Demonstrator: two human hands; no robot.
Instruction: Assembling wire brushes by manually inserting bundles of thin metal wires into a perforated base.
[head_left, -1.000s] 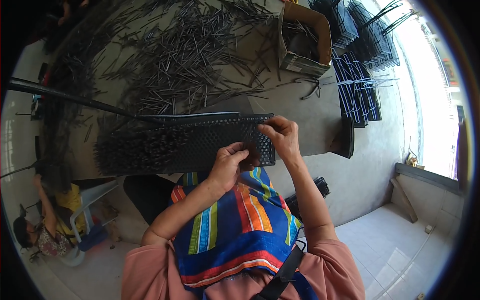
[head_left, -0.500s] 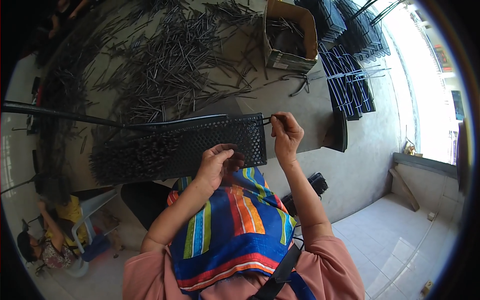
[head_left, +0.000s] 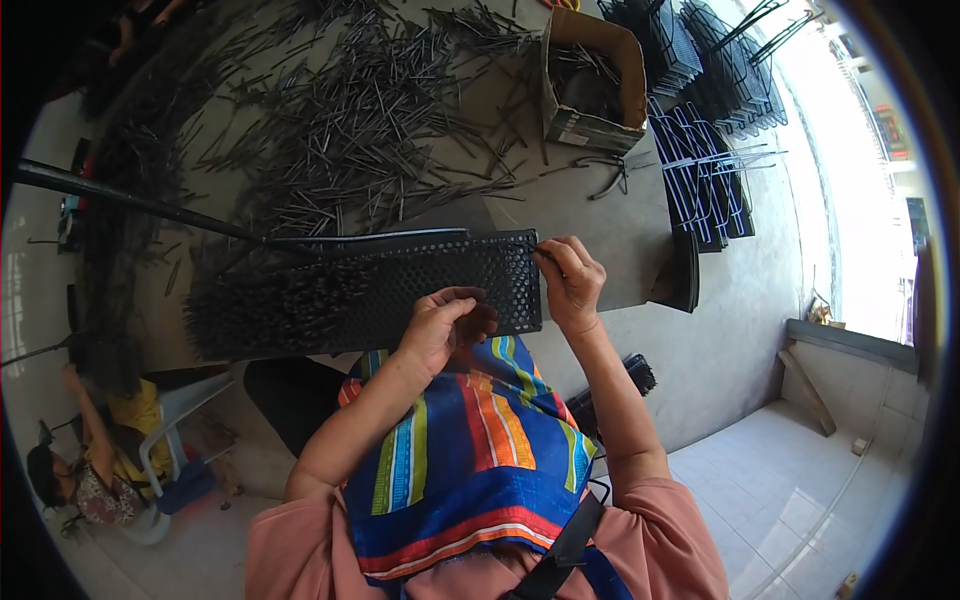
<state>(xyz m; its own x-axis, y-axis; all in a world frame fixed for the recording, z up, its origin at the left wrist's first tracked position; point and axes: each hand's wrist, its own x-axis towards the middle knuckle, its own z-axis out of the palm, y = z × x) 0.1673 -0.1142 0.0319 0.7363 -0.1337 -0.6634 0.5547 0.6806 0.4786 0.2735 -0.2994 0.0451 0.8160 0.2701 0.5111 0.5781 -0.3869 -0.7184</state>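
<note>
Here I have my left hand point(head_left: 445, 325) clamped on the black perforated panel point(head_left: 440, 285) at the counter's point(head_left: 620, 225) near edge, my right hand point(head_left: 570, 285) pinching a thin pin point(head_left: 546, 257) at its right end, with many loose pins point(head_left: 370, 110) left scattered behind.

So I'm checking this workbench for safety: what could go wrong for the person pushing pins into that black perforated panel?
The right hand pinches a thin metal pin at the edge of the perforated panel; a slip could jab a finger. The left hand braces the near edge beside rows of protruding pins, so it might get scraped. The panel overhangs the table edge onto the lap and could tip.
</note>
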